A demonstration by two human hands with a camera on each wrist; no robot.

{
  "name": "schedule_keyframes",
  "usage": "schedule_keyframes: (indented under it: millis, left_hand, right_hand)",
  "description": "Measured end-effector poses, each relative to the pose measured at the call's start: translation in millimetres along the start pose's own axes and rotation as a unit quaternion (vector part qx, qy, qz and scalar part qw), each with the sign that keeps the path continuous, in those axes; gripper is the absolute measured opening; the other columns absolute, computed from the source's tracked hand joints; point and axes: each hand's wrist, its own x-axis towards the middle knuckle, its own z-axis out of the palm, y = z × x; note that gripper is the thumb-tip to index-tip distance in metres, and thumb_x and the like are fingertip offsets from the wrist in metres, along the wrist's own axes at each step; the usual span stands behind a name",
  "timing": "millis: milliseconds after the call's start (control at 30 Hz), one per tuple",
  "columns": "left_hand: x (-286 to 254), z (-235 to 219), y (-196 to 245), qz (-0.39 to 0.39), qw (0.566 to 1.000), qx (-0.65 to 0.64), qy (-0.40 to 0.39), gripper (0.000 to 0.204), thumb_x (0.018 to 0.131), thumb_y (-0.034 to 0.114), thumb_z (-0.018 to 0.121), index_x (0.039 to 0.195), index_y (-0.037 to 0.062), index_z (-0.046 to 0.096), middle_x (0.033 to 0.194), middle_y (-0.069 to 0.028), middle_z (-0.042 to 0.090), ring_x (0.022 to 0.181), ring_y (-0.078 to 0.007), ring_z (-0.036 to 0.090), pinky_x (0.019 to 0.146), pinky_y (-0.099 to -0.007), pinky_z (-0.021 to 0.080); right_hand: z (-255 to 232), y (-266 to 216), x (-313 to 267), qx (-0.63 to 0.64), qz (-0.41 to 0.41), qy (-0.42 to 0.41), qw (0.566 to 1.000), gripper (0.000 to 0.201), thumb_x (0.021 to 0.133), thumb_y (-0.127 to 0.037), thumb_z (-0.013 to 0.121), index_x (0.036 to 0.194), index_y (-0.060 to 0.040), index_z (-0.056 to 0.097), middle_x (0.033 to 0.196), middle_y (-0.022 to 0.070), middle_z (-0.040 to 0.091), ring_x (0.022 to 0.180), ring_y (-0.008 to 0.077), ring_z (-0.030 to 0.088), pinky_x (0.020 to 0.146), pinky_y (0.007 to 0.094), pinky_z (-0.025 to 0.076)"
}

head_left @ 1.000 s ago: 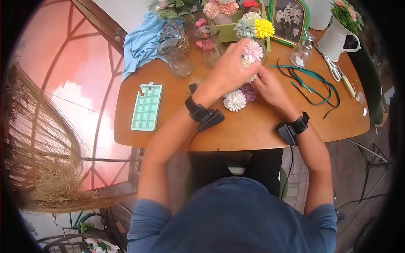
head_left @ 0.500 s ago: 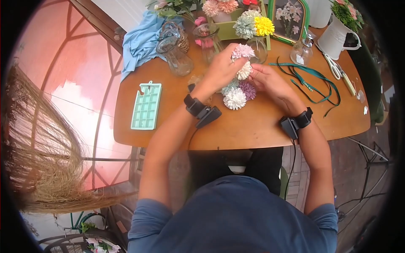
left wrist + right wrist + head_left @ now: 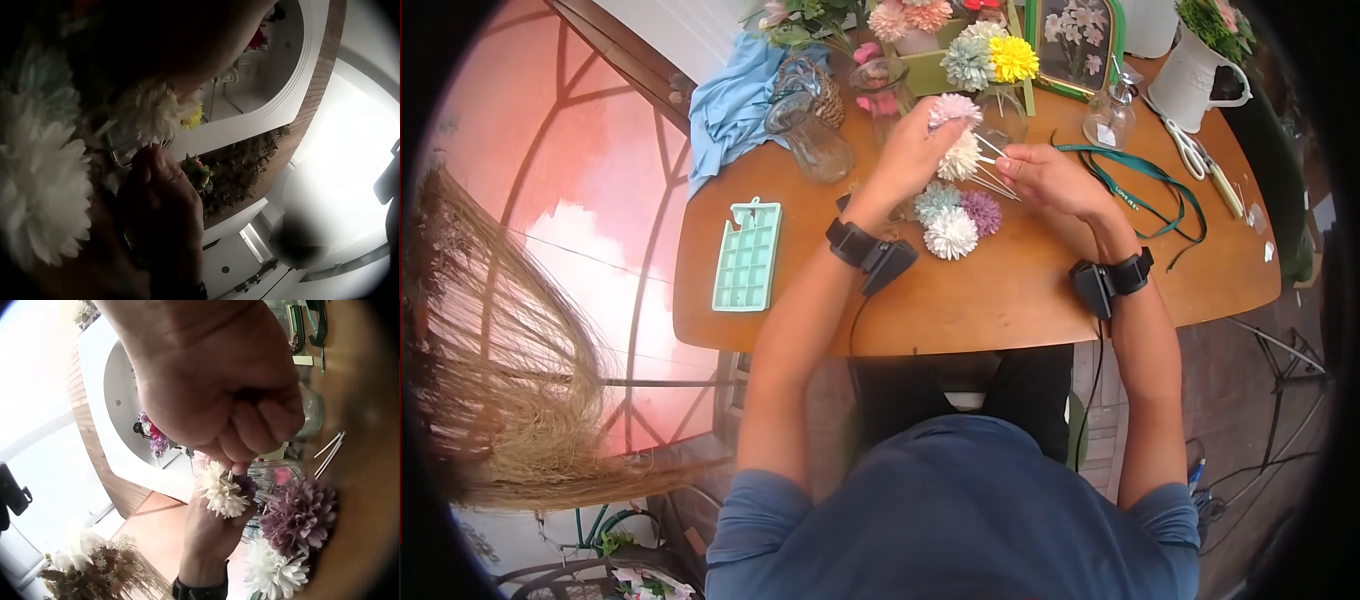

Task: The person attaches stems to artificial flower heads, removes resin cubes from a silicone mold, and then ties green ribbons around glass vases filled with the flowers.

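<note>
My left hand [image 3: 908,158] holds a pink flower [image 3: 955,110] and a cream flower [image 3: 960,157] together, their white stems slanting out toward the right. Thumb and fingertips of my right hand [image 3: 1055,180] pinch a white stem beside those blooms. Below them on the table lie a white flower [image 3: 951,233], a purple one [image 3: 981,212] and a pale blue one [image 3: 938,200]. In the right wrist view the cream flower [image 3: 223,492] sits between both hands, with my right hand [image 3: 219,381] curled above it. The left wrist view is dark; my right hand [image 3: 165,206] shows under a pale bloom.
Glass vases [image 3: 813,140] and a blue cloth [image 3: 735,110] are at the back left, above a mint tray [image 3: 747,257]. A green ribbon [image 3: 1145,198], scissors [image 3: 1186,150], a glass bottle [image 3: 1109,117] and a white pitcher [image 3: 1190,92] lie or stand at the right.
My hands have moved apart and slightly left, baring the white stems between them. The pink and cream flowers have shifted left with my left hand.
</note>
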Motion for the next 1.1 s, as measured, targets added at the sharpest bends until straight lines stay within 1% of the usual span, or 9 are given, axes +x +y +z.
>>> schedule_keyframes:
  millis: [167, 267, 333, 400, 500, 600, 667, 867, 1100]
  left_hand:
    - [-1, -17, 5, -0.049, 0.995, 0.084, 0.009, 0.035, 0.097, 0.025, 0.059, 0.122, -0.0005, 0.059, 0.111, -0.0098, 0.066, 0.104, -0.0166, 0.061, 0.090, -0.0302, 0.047]
    - [-10, -18, 15, -0.066, 0.980, 0.178, -0.055, 0.043, 0.095, 0.032, 0.061, 0.123, -0.0005, 0.058, 0.118, -0.0165, 0.064, 0.109, -0.0263, 0.061, 0.093, -0.0353, 0.047]
    - [-15, -13, 22, -0.031, 0.952, 0.295, -0.074, 0.049, 0.093, 0.038, 0.062, 0.123, 0.0000, 0.057, 0.123, -0.0215, 0.061, 0.112, -0.0367, 0.060, 0.094, -0.0415, 0.048]
    - [-15, -12, 34, -0.029, 0.939, 0.334, -0.073, 0.056, 0.091, 0.042, 0.064, 0.125, -0.0015, 0.056, 0.127, -0.0226, 0.058, 0.116, -0.0370, 0.058, 0.097, -0.0415, 0.046]
    - [1, -17, 68, 0.087, 0.931, 0.356, 0.005, 0.062, 0.087, 0.045, 0.067, 0.129, 0.0004, 0.054, 0.125, -0.0212, 0.058, 0.116, -0.0388, 0.056, 0.100, -0.0416, 0.044]
    - [32, -13, 77, 0.209, 0.899, 0.377, 0.078, 0.062, 0.086, 0.045, 0.068, 0.130, 0.0034, 0.055, 0.124, -0.0206, 0.058, 0.115, -0.0388, 0.055, 0.101, -0.0425, 0.043]
    - [56, -5, 78, 0.255, 0.874, 0.402, 0.091, 0.061, 0.086, 0.046, 0.067, 0.130, 0.0052, 0.056, 0.125, -0.0204, 0.058, 0.116, -0.0379, 0.055, 0.101, -0.0430, 0.043]
    - [100, 22, 61, 0.164, 0.886, 0.435, 0.003, 0.063, 0.087, 0.053, 0.063, 0.129, 0.0067, 0.058, 0.117, -0.0198, 0.062, 0.106, -0.0389, 0.060, 0.094, -0.0453, 0.048]
    - [119, 19, 48, 0.220, 0.882, 0.414, 0.044, 0.042, 0.091, 0.039, 0.061, 0.115, 0.0050, 0.066, 0.110, -0.0173, 0.064, 0.101, -0.0348, 0.062, 0.088, -0.0434, 0.050]
  right_hand:
    - [-23, 1, -3, -0.025, 0.060, 0.018, 0.998, 0.027, 0.103, -0.029, 0.050, 0.085, -0.0090, 0.055, 0.063, -0.0084, 0.038, 0.055, 0.0050, 0.034, 0.049, 0.0236, 0.029]
    - [-21, 33, 15, -0.211, -0.065, 0.103, 0.970, 0.026, 0.100, -0.028, 0.052, 0.091, -0.0033, 0.057, 0.067, -0.0022, 0.050, 0.061, 0.0111, 0.047, 0.056, 0.0287, 0.041]
    - [-16, 33, 14, -0.294, -0.040, 0.115, 0.948, 0.021, 0.096, -0.023, 0.056, 0.094, -0.0017, 0.059, 0.075, 0.0080, 0.060, 0.070, 0.0220, 0.058, 0.065, 0.0357, 0.046]
    - [-11, 24, 12, -0.302, -0.007, 0.101, 0.948, 0.018, 0.090, -0.017, 0.060, 0.098, -0.0008, 0.061, 0.084, 0.0171, 0.067, 0.079, 0.0307, 0.065, 0.070, 0.0399, 0.049]
    - [-9, 31, 13, -0.328, -0.056, 0.133, 0.934, 0.018, 0.087, -0.015, 0.062, 0.099, -0.0008, 0.061, 0.085, 0.0154, 0.068, 0.080, 0.0294, 0.066, 0.071, 0.0391, 0.050]
    - [-4, 20, 9, -0.319, -0.018, 0.117, 0.940, 0.020, 0.087, -0.013, 0.067, 0.101, -0.0001, 0.061, 0.083, 0.0119, 0.067, 0.076, 0.0227, 0.064, 0.069, 0.0346, 0.050]
    - [-3, 14, 6, -0.320, -0.025, 0.129, 0.938, 0.018, 0.085, -0.014, 0.064, 0.098, -0.0003, 0.062, 0.084, 0.0138, 0.068, 0.078, 0.0263, 0.066, 0.070, 0.0373, 0.051]
    - [-9, 14, 8, -0.282, -0.074, 0.186, 0.938, 0.021, 0.085, -0.018, 0.063, 0.095, 0.0006, 0.064, 0.083, 0.0145, 0.068, 0.077, 0.0276, 0.067, 0.071, 0.0380, 0.052]
    - [-12, 19, 13, -0.257, -0.118, 0.224, 0.932, 0.024, 0.087, -0.021, 0.065, 0.097, 0.0004, 0.064, 0.082, 0.0126, 0.066, 0.075, 0.0241, 0.064, 0.071, 0.0361, 0.051]
